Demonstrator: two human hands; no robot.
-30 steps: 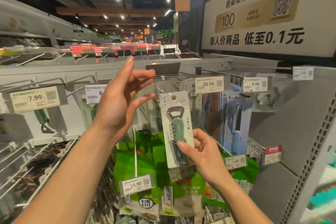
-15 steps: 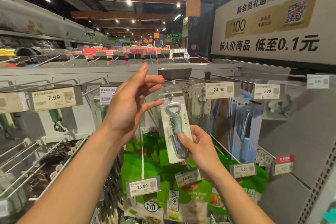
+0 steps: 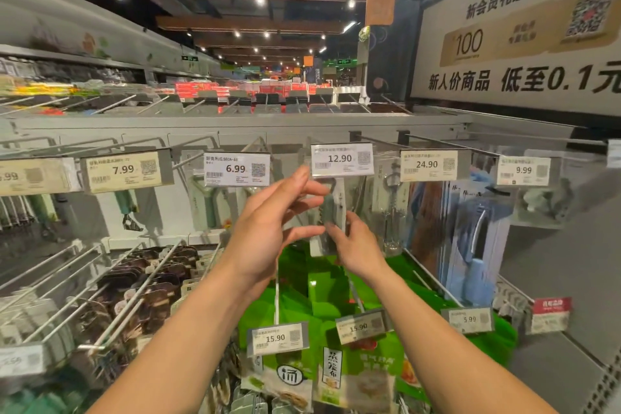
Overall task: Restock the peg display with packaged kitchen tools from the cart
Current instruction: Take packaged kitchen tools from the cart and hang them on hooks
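A carded bottle opener package [image 3: 336,208] with a pale green handle hangs upright under the 12.90 price tag [image 3: 341,160] in the top row of the peg display. My right hand [image 3: 356,247] pinches the package's lower part from the right. Just left of the package, my left hand [image 3: 275,222] is raised with its fingers spread and its fingertips close to the card's left edge, holding nothing. The package's top and its peg are hidden behind the tag. The cart is out of view.
Neighbouring pegs carry a peeler under the 6.99 tag [image 3: 237,169], a corkscrew [image 3: 391,208] under the 24.90 tag [image 3: 428,165] and blue packs [image 3: 470,245]. Green packages [image 3: 322,292] hang on the row below. Long pegs [image 3: 111,292] jut out at lower left. A grey side panel [image 3: 554,279] stands at right.
The package has moved up and back onto its peg under the tag. The price tag, flipped up before, now hangs down showing 12.90. My left hand has dropped from the tag to beside the package.
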